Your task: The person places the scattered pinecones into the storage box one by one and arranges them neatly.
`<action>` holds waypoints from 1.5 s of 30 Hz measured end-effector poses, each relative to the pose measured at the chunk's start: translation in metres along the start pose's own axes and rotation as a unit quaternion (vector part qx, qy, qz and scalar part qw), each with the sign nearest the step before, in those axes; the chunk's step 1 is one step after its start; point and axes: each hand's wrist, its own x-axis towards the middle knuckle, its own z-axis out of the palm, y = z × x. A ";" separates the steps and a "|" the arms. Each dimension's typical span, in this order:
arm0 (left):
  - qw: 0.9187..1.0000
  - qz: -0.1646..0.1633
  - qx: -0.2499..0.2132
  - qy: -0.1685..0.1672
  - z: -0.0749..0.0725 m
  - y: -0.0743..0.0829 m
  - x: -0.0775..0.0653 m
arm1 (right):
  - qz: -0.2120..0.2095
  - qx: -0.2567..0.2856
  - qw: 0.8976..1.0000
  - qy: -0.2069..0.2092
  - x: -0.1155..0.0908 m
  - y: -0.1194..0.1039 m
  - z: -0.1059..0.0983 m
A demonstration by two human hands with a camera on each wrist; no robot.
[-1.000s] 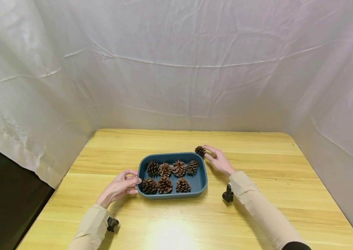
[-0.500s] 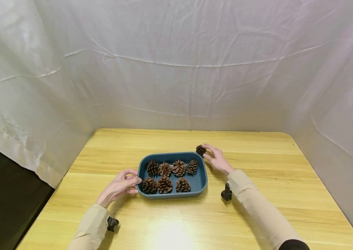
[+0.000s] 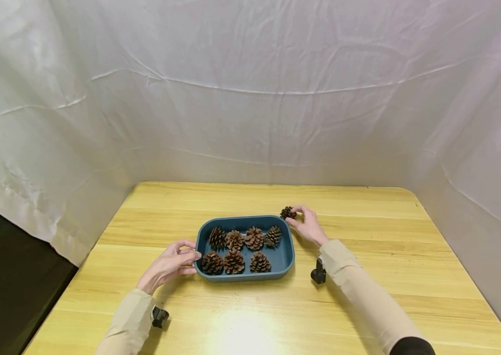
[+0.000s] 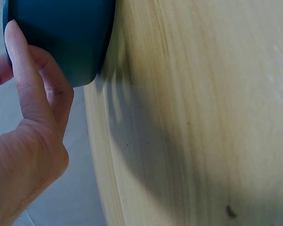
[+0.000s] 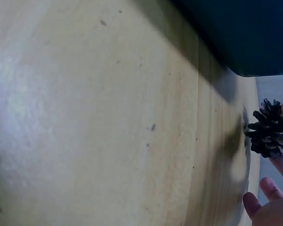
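A blue rectangular tray [image 3: 282,259] sits on the wooden table with several brown pinecones [image 3: 234,262] inside, in two rough rows. My left hand [image 3: 170,264] holds the tray's left end. In the left wrist view its thumb [image 4: 26,75] lies at the tray's rim while other fingers bend against the outer wall. Just beyond the tray's back right corner, my right hand [image 3: 307,226] pinches a single pinecone [image 3: 288,212] between thumb and fingers. The right wrist view has this pinecone [image 5: 268,129] at its right edge, with most of the hand cut off.
The yellow wooden table [image 3: 241,310] ends at a pale curtain [image 3: 250,123] behind and at both sides. A dark surface [image 3: 6,286] lies off the table's left edge. Small wrist cameras [image 3: 318,272] hang beside both sleeves.
The single pinecone has shifted slightly right and back, away from the tray's corner. My right fingers have drawn in around it. The left hand and tray have stayed still.
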 end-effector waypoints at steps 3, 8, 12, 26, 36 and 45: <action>1.000 -0.001 0.001 0.000 0.000 0.000 0.001 | 0.005 0.012 1.000 0.017 0.000 -0.001 -0.001; 1.000 0.000 0.001 -0.002 0.001 0.001 0.000 | 0.025 0.014 0.999 0.032 -0.001 -0.002 -0.002; 1.000 0.002 0.000 -0.004 0.001 0.003 -0.001 | 0.024 0.008 0.999 0.032 0.000 -0.001 -0.002; 1.000 0.002 -0.001 -0.003 0.001 0.002 -0.002 | -0.020 -0.042 0.999 0.006 0.001 0.004 -0.002; 1.000 0.004 0.000 -0.006 0.001 0.001 -0.001 | -0.088 -0.061 0.994 0.006 0.004 0.006 -0.003; 1.000 0.006 0.001 -0.003 0.001 0.000 -0.001 | -0.012 -0.031 0.999 0.024 0.004 0.004 -0.004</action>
